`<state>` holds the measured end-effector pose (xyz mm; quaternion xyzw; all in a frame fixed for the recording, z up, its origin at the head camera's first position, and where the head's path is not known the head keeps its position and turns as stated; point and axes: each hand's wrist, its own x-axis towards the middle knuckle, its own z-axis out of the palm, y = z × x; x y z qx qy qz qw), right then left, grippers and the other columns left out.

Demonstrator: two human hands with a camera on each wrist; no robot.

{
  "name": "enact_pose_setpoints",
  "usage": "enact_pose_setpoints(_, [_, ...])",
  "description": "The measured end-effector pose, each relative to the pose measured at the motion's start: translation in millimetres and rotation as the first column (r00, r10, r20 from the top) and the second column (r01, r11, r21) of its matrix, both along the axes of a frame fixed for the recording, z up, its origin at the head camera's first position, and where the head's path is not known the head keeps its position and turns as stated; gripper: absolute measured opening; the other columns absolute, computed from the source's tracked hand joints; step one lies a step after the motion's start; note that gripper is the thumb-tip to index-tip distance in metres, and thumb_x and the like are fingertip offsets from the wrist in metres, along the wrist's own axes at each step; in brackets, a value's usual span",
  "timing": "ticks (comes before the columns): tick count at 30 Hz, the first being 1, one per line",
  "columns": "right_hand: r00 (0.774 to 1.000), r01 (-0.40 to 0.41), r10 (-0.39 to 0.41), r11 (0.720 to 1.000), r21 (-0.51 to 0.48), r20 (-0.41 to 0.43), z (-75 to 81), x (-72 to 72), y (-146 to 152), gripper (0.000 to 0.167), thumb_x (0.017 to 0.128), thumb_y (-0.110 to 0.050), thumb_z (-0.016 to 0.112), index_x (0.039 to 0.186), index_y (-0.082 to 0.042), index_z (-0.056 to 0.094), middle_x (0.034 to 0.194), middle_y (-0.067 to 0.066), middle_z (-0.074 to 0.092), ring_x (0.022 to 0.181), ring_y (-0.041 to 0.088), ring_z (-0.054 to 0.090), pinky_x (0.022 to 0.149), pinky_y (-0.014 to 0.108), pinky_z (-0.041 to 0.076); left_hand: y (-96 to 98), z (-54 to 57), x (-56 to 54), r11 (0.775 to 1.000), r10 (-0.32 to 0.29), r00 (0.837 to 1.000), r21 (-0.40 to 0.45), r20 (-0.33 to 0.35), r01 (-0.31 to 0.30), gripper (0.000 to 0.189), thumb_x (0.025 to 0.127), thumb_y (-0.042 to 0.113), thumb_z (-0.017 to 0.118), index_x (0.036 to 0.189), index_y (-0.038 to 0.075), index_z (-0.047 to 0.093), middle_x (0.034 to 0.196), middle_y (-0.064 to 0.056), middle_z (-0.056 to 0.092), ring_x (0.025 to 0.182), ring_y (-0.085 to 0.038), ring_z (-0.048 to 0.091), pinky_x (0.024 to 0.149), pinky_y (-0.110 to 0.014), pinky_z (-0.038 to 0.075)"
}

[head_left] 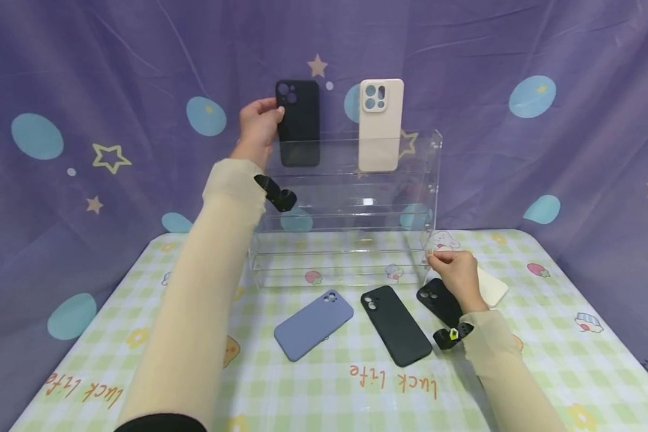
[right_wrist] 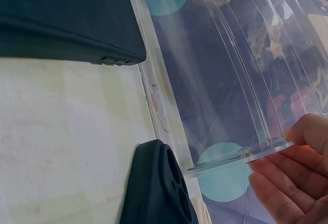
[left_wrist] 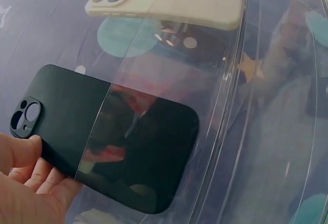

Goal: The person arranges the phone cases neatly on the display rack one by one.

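Observation:
My left hand pinches the left edge of a black phone case, near its camera cutout. The lower part of that case sits behind the clear front lip of the top tier of an acrylic display stand. To its right a cream phone case stands upright on the same tier. Low on the right, my right hand grips the edge of the stand's side panel between thumb and fingers, as the right wrist view shows.
On the checked tablecloth in front of the stand lie a blue-grey phone case and a black phone case. Another black case and a cream case lie partly under my right hand. A purple curtain hangs behind.

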<state>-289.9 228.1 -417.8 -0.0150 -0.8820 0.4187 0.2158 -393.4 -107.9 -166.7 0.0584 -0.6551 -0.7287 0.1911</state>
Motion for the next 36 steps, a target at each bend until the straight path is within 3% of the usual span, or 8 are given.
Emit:
enact_pose_setpoints(5, [1.0,-0.003,0.003,1.0,-0.006,0.0,0.1,-0.7,0,0.017,0.082,-0.012,0.069,0.091,0.001,0.075,0.085,0.016,0.072,0.087,0.026,0.064,0.068,0.022,0.047,0.6,2.1,1.4,0.993,0.011,0.999,-0.117,0.049,-0.005,0.021,0.089,0.002,0.06,0.11,0.001,0.062,0.092,0.0,0.052,0.074,-0.009,0.052,0.074,-0.023,0.047])
enact_pose_setpoints(9, [1.0,-0.002,0.002,1.0,-0.007,-0.001,0.6,-0.3,0,0.017,0.082,-0.012,0.069,0.09,0.002,0.075,0.085,0.017,0.071,0.085,0.025,0.064,0.066,0.019,0.046,0.8,3.8,2.8,0.987,0.019,0.996,-0.163,0.087,-0.005,0.02,0.089,0.001,0.059,0.109,0.001,0.061,0.094,-0.001,0.051,0.075,-0.01,0.054,0.08,-0.024,0.05])
enact_pose_setpoints(24, [1.0,-0.004,0.004,1.0,-0.006,-0.005,1.5,-0.4,0,0.016,0.082,-0.011,0.069,0.089,0.002,0.075,0.086,0.016,0.071,0.087,0.025,0.064,0.066,0.017,0.045,1.5,7.8,8.5,0.979,0.069,0.988,-0.198,0.136,-0.041,0.029,0.089,-0.005,0.055,0.116,-0.003,0.063,0.085,0.0,0.053,0.083,-0.013,0.057,0.082,-0.024,0.051])
enact_pose_setpoints(27, [1.0,-0.007,0.007,1.0,-0.001,0.0,0.9,-0.6,0,0.016,0.082,-0.011,0.068,0.09,0.002,0.075,0.086,0.016,0.071,0.087,0.026,0.064,0.068,0.021,0.046,0.7,8.8,10.1,0.976,0.078,0.986,-0.213,0.145,-0.046,0.029,0.089,-0.002,0.055,0.117,-0.003,0.063,0.096,-0.003,0.059,0.084,-0.012,0.057,0.082,-0.023,0.05])
enact_pose_setpoints(31, [1.0,-0.009,0.009,1.0,0.003,0.002,0.0,-0.6,0,0.017,0.082,-0.012,0.069,0.091,0.001,0.075,0.086,0.016,0.072,0.088,0.026,0.064,0.069,0.023,0.047,-3.4,8.9,12.5,0.958,0.101,0.983,-0.282,0.152,-0.054,0.032,0.09,0.003,0.058,0.121,0.0,0.061,0.122,-0.009,0.058,0.101,-0.015,0.056,0.088,-0.021,0.046])
enact_pose_setpoints(36, [1.0,-0.007,0.007,1.0,0.002,0.001,1.0,0.6,0,0.017,0.082,-0.012,0.069,0.091,0.001,0.075,0.086,0.016,0.072,0.089,0.027,0.064,0.068,0.021,0.047,-10.0,7.6,17.7,0.949,0.103,0.989,-0.307,0.111,-0.064,0.037,0.089,0.006,0.058,0.126,0.0,0.056,0.13,-0.01,0.053,0.115,-0.017,0.05,0.094,-0.021,0.042])
